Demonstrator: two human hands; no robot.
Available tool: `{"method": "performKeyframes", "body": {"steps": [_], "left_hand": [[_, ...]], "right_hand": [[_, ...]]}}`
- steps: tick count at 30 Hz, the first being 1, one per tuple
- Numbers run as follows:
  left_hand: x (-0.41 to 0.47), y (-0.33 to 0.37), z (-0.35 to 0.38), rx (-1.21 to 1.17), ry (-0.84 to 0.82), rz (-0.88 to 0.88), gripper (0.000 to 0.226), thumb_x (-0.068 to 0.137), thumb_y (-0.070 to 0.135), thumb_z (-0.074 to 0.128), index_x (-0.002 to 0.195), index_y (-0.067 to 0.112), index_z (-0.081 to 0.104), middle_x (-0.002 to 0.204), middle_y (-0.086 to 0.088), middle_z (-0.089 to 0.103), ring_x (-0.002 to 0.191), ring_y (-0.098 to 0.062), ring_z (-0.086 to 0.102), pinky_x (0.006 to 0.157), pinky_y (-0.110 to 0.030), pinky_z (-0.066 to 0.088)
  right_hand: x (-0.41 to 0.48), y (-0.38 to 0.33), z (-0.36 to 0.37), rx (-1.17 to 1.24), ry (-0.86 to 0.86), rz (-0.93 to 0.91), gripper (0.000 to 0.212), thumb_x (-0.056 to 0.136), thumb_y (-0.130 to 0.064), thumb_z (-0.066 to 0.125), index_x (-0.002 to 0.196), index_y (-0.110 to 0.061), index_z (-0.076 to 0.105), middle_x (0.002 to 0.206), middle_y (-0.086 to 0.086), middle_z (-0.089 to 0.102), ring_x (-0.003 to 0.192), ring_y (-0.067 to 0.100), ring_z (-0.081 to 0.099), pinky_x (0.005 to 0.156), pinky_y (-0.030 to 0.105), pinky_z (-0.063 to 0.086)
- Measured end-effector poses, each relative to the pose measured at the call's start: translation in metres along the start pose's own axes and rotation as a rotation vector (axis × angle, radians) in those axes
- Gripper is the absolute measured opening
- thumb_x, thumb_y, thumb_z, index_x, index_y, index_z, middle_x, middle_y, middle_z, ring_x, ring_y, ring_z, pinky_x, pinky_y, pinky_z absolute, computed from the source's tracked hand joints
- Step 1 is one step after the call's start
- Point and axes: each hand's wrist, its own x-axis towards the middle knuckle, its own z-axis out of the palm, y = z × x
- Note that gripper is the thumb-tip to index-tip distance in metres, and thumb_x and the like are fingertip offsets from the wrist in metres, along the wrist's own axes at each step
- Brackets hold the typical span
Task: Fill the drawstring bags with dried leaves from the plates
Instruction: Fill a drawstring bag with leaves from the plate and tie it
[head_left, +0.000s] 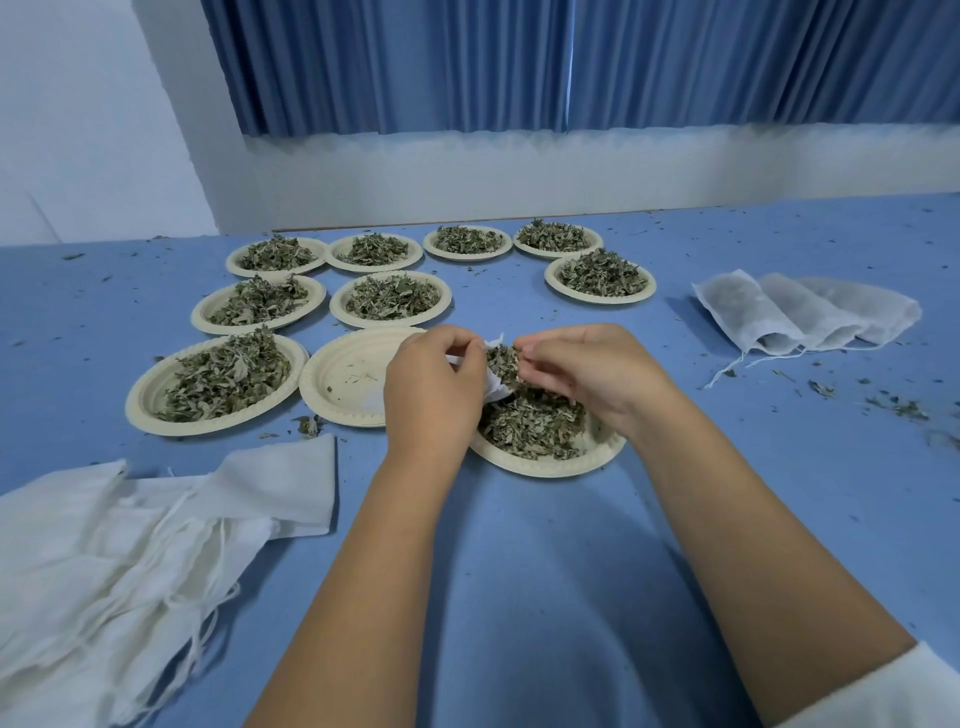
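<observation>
The drawstring bag (496, 388) runs twelve-to-six, mouth toward twelve. Left hand (434, 384) pinches its rim; right hand (587, 369), at three o'clock, grips dried leaves (501, 361).

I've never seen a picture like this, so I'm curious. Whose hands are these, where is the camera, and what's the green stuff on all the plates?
There is no machine here, just a person's two bare hands. The one picture comes from a camera worn on the person's head. It looks down, so the arms look like your own.

On the blue table stand pale plates heaped with dried leaves, plus one nearly empty plate. A pile of empty white bags lies at the left, and three filled bags lie at the right.

The left hand grips a small white bag. The right hand pinches leaves at the bag's mouth, above another plate of leaves.
</observation>
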Motion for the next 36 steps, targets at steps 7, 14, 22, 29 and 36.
{"method": "performKeyframes", "body": {"steps": [7, 14, 22, 29, 36], "left_hand": [[-0.001, 0.0, 0.001, 0.002, -0.005, 0.01, 0.011, 0.093, 0.021, 0.059, 0.091, 0.02, 0.07, 0.083, 0.012, 0.066, 0.086, -0.008, 0.062, 0.073, -0.021, 0.042], [0.001, 0.001, 0.003, -0.037, -0.023, 0.012, 0.014, 0.096, 0.021, 0.055, 0.098, 0.015, 0.068, 0.093, 0.004, 0.069, 0.09, -0.012, 0.062, 0.079, -0.027, 0.046], [0.002, 0.004, 0.001, -0.185, -0.052, -0.047, 0.01, 0.095, 0.018, 0.054, 0.094, 0.018, 0.064, 0.083, 0.01, 0.065, 0.082, -0.01, 0.06, 0.073, -0.02, 0.046], [-0.003, 0.007, -0.001, 0.061, -0.045, 0.152, 0.011, 0.093, 0.024, 0.059, 0.091, 0.018, 0.067, 0.098, 0.006, 0.063, 0.076, -0.012, 0.057, 0.075, -0.032, 0.048], [-0.007, 0.008, 0.003, 0.102, -0.143, 0.202, 0.01, 0.091, 0.021, 0.059, 0.091, 0.016, 0.068, 0.097, 0.005, 0.061, 0.08, -0.012, 0.057, 0.078, -0.031, 0.046]], "right_hand": [[-0.007, 0.008, 0.013, -0.364, -0.051, -0.134, 0.013, 0.088, -0.005, 0.067, 0.088, -0.013, 0.076, 0.063, -0.003, 0.071, 0.051, 0.002, 0.06, 0.057, 0.011, 0.05], [-0.007, 0.009, 0.015, -0.327, 0.074, -0.182, 0.012, 0.078, -0.009, 0.08, 0.084, -0.012, 0.07, 0.073, 0.0, 0.069, 0.054, -0.001, 0.06, 0.049, 0.009, 0.042], [0.0, 0.01, 0.008, -0.035, -0.105, 0.088, 0.019, 0.085, -0.014, 0.075, 0.099, -0.001, 0.07, 0.085, 0.009, 0.072, 0.071, 0.01, 0.07, 0.064, 0.022, 0.057], [0.001, 0.018, 0.017, -0.129, 0.024, -0.043, 0.025, 0.082, -0.003, 0.073, 0.065, -0.009, 0.057, 0.055, 0.0, 0.06, 0.051, 0.007, 0.064, 0.052, 0.014, 0.051], [0.005, 0.024, 0.02, -0.431, 0.136, -0.121, 0.019, 0.084, -0.005, 0.064, 0.069, -0.012, 0.054, 0.053, 0.0, 0.055, 0.041, 0.01, 0.053, 0.052, 0.028, 0.05]]}}
